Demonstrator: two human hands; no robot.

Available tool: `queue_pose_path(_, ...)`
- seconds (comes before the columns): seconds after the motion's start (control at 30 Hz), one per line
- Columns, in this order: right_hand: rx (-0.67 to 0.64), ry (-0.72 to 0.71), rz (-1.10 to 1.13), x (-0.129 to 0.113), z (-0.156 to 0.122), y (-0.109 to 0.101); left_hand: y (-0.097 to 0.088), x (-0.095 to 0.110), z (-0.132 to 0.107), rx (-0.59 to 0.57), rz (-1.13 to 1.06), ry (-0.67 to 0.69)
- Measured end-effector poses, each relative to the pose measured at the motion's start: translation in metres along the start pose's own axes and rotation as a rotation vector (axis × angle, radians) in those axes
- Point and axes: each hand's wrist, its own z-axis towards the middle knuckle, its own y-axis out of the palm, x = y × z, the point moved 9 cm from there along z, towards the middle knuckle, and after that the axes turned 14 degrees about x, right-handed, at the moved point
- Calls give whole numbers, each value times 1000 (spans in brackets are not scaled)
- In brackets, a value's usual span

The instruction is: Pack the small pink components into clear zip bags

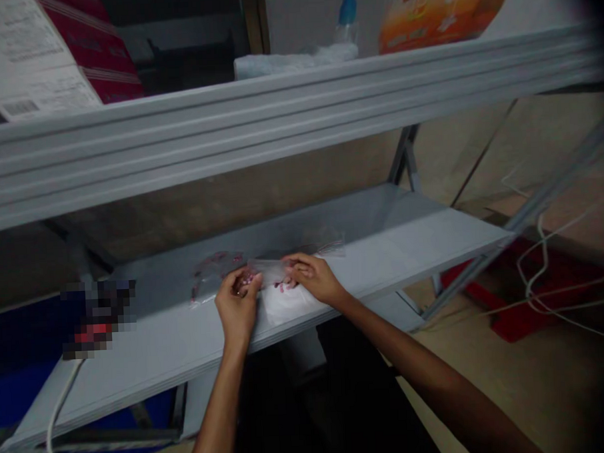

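Observation:
My left hand (238, 306) is closed, with thumb and fingers curled around small pinkish-red beads. Whether they are strung together is too small to tell. Between my hands is a clear plastic bag (268, 269); the fingers of my right hand (311, 277) pinch its right side. Just below, a white sheet or packet (285, 306) lies flat on the shelf, with small red bits or marks near its upper edge. Beyond my left hand rests another clear bag (209, 277) with reddish pieces in it. A third clear bag (330, 244), holding thin dark strands, lies behind my right hand.
I work at a grey shelf (412, 228) under a higher shelf beam (203, 137). Left, a blurred-out dark and red object (99, 325) sits by a white cable (55, 417). Boxes (39, 58) and an orange package (437, 13) stand above. Loose cables (529, 290) hang at right.

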Motion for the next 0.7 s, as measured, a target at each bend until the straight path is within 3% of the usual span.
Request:
queue_pose_path(0.13,42,-34,-61,4,4,-10,1,7,-1,30,-77,13)
queue_pose_path(0.37,97,-259,-530,-7,6,-22,12,1,-3,-52,-243,-40)
queue_pose_path(0.57,38,-283,-594,-11,3,-21,19,-18,-6,-148,-85,-45)
queue_pose_path(0.7,6,-289,-591,-11,1,-19,25,-18,-12,-228,21,32)
